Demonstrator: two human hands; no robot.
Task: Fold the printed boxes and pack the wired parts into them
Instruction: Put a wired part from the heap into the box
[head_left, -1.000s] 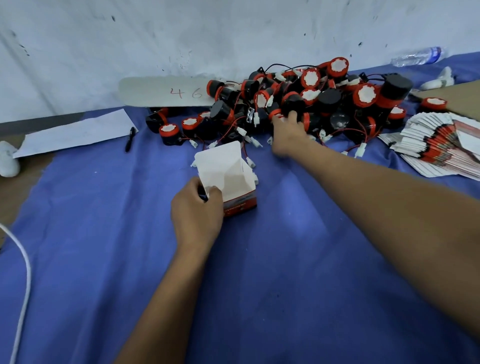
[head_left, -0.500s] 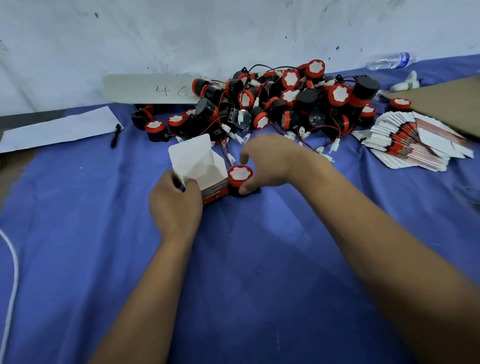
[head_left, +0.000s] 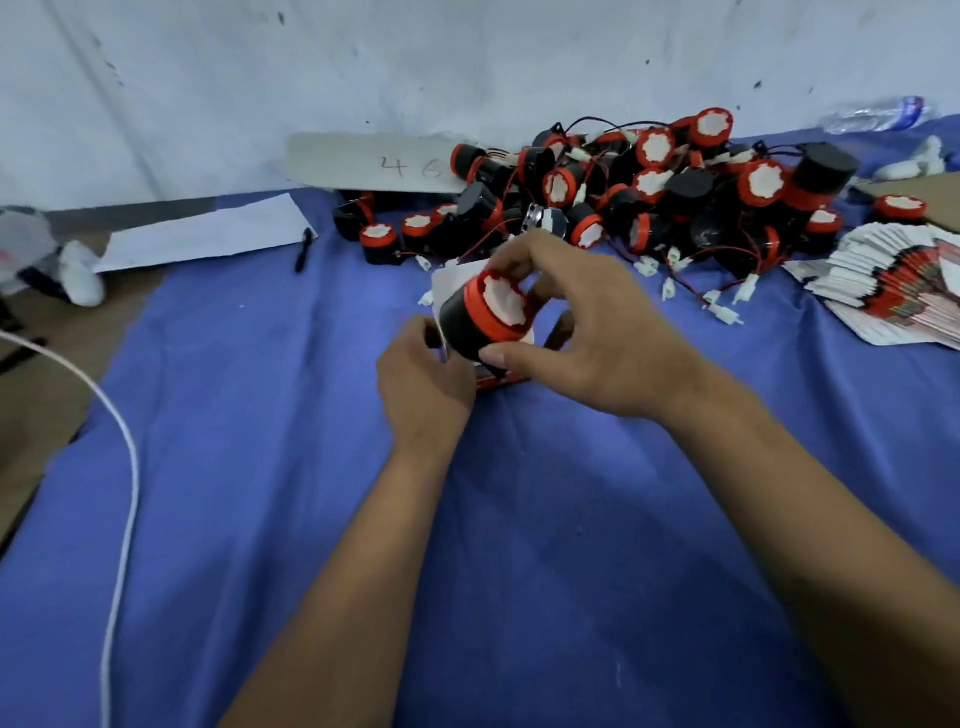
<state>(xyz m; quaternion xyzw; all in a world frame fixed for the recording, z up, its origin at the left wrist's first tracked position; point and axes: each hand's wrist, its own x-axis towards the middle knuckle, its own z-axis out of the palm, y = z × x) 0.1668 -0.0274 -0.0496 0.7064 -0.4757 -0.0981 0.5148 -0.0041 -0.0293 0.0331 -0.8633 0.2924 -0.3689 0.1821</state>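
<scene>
My right hand (head_left: 587, 332) grips a black cylindrical wired part (head_left: 475, 322) with a red rim and white face, lifted just above the open printed box (head_left: 498, 378). The box is mostly hidden behind the part and my hands; its white flap (head_left: 452, 278) and red lower edge show. My left hand (head_left: 423, 384) holds the box at its left side. A heap of the same black-and-red wired parts (head_left: 649, 202) lies at the back of the blue cloth. A fanned stack of flat printed boxes (head_left: 904, 291) lies at the right.
A blue cloth (head_left: 260, 467) covers the table. A white paper sheet (head_left: 202, 236) and a black pen (head_left: 304, 249) lie back left. A strip marked "46" (head_left: 374, 161) leans on the wall. A white cord (head_left: 124, 467) runs down the left. A plastic bottle (head_left: 878, 111) lies back right.
My right hand took a wired part from the heap, drew it toward me and lifted it over the open box. My left hand stayed on the box.
</scene>
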